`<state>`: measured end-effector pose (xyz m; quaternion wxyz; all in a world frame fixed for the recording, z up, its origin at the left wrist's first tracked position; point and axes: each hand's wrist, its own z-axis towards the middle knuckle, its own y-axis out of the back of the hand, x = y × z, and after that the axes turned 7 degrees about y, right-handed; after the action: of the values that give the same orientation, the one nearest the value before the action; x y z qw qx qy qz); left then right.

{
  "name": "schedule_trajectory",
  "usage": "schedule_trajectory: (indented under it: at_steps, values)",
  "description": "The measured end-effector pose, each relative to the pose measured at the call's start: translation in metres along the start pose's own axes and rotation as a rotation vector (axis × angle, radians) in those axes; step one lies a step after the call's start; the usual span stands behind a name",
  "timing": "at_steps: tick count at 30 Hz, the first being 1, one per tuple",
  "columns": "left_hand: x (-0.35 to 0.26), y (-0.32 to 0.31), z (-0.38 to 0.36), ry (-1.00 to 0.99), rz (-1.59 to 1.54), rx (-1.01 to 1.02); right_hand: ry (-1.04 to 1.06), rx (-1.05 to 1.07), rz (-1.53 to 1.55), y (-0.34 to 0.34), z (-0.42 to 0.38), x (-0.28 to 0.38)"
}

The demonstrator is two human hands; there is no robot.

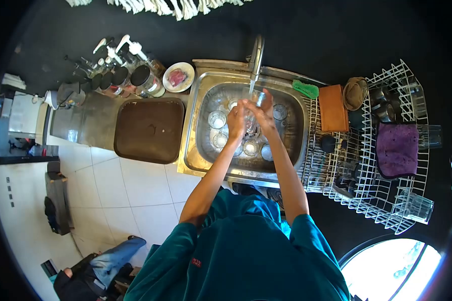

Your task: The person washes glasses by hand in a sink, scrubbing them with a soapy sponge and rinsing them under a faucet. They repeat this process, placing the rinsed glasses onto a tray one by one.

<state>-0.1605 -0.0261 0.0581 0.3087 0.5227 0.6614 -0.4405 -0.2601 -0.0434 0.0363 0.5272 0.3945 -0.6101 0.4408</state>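
Observation:
A clear drinking glass (257, 96) is between my hands under the tap (257, 55), with water running down at it. My right hand (263, 111) is closed around the glass, its fingers reaching across. Close beside it, my left hand (236, 122) is closed against the lower part of the glass; its fingertips are partly hidden. Below them, several more glasses stand in the metal sink (192, 143), among them one glass (217, 119) to the left and another glass (279, 112) to the right.
A green sponge (305, 89), an orange-brown cloth (334, 108) and a white wire dish rack (359, 205) with a purple cloth (397, 150) lie to the right. At left are a brown tray (149, 131), a plate (187, 69) and several jars. Someone sits at lower left (113, 263).

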Motion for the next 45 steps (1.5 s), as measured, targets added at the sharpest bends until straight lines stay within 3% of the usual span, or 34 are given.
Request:
schedule_trajectory:
  at_steps: [1,3,4,7,9,12,15,17,21,23,24,25,27,29,32,35,37,39,40,42,45]
  values:
    - [0.006,0.003,-0.004,0.007,-0.005,-0.011,-0.01,0.009,-0.004,0.003,-0.001,-0.009]
    - [0.014,0.01,-0.004,-0.133,0.181,-0.025,-0.056,-0.028,0.314,0.003,0.002,-0.014]
    - [0.021,0.013,-0.005,-0.296,0.157,-0.07,-0.168,-0.119,0.47,0.001,-0.005,-0.011]
    - [0.024,0.016,-0.028,-0.166,-0.088,0.041,-0.213,-0.179,0.735,-0.003,-0.014,-0.029]
    - [0.026,0.023,-0.026,-0.136,-0.073,-0.001,-0.243,-0.089,0.749,-0.002,-0.015,-0.041]
    - [0.037,0.04,-0.023,0.043,-0.177,0.108,-0.079,0.083,0.359,-0.014,-0.028,-0.004]
    - [0.04,0.057,-0.017,0.065,-0.152,0.244,0.072,0.231,0.308,-0.022,-0.028,-0.003]
    - [0.04,0.061,-0.01,0.051,-0.158,0.234,0.07,0.201,0.312,-0.023,-0.026,-0.007]
    - [0.002,0.062,-0.017,-0.023,0.049,0.175,-0.055,0.092,0.322,-0.016,-0.026,-0.011]
    - [-0.027,0.069,-0.015,0.113,0.564,0.087,-0.189,0.176,0.348,-0.007,-0.029,-0.02]
    - [-0.005,0.085,0.005,-0.343,0.82,0.024,-0.219,0.179,0.285,-0.001,-0.028,-0.038]
    - [-0.019,0.086,0.005,-0.338,0.818,0.043,-0.221,0.161,0.28,0.002,-0.032,-0.04]
    - [-0.046,0.089,0.004,-0.316,1.212,0.067,-0.249,0.013,0.29,0.004,-0.039,-0.045]
    - [-0.054,0.093,0.009,-0.315,1.298,0.072,-0.25,-0.094,0.276,0.007,-0.038,-0.06]
    - [-0.067,0.09,0.009,-0.284,1.543,0.158,-0.137,-0.053,-0.12,0.015,-0.049,-0.087]
    - [-0.06,0.089,0.018,-0.207,1.628,0.2,-0.032,0.003,-0.181,0.021,-0.058,-0.115]
    - [-0.061,0.086,0.02,-0.189,1.659,0.198,-0.105,-0.044,-0.126,0.021,-0.065,-0.127]
    - [-0.063,0.086,0.019,-0.169,1.694,0.206,0.11,0.06,-0.636,0.023,-0.073,-0.134]
    - [-0.065,0.089,0.019,-0.195,1.682,0.2,0.105,0.054,-0.634,0.022,-0.078,-0.131]
    - [-0.072,0.094,0.017,-0.19,1.679,0.179,0.041,0.15,-0.997,0.02,-0.088,-0.121]
    - [-0.101,0.109,0.013,-0.147,1.686,0.18,0.092,0.297,-1.133,0.018,-0.102,-0.118]
